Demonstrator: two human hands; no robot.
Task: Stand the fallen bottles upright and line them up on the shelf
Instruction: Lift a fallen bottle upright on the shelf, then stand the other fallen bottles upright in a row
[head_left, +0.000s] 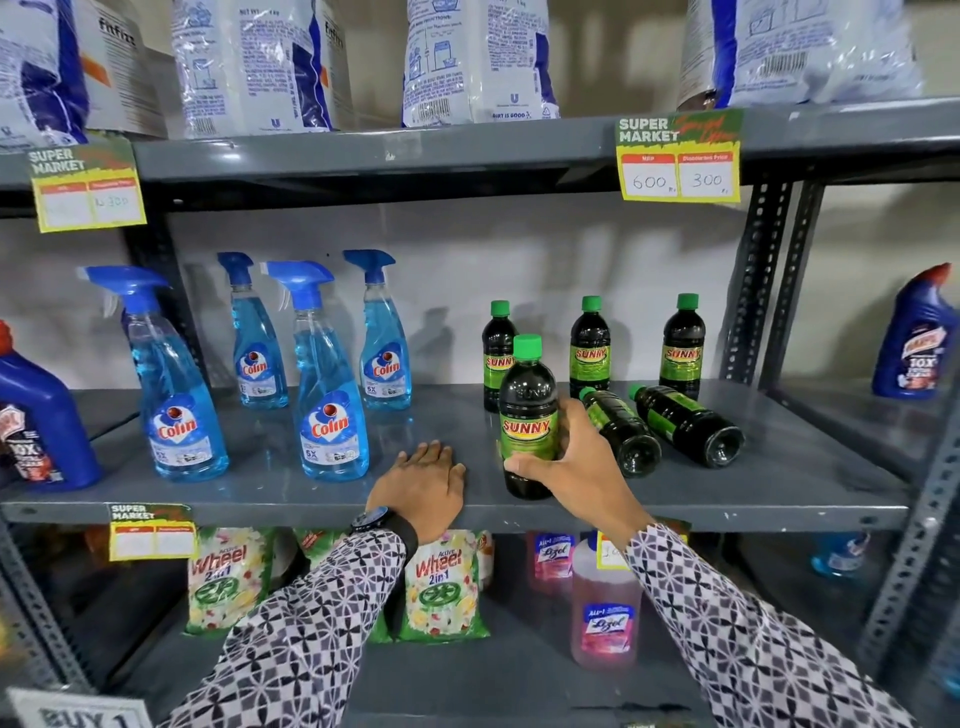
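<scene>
On the grey middle shelf, my right hand grips a dark Sunny bottle with a green cap, standing upright near the front edge. Two more Sunny bottles lie on their sides just right of it, one close to my hand and another farther right, bases toward me. Three Sunny bottles stand upright at the back: left, middle and right. My left hand rests flat on the shelf's front edge, holding nothing.
Several blue Colin spray bottles stand on the shelf's left half. Blue toilet-cleaner bottles sit at far left and far right. Detergent bags fill the shelf above, Wheel packs and pink Lizol bottles the shelf below. Price tags hang from shelf edges.
</scene>
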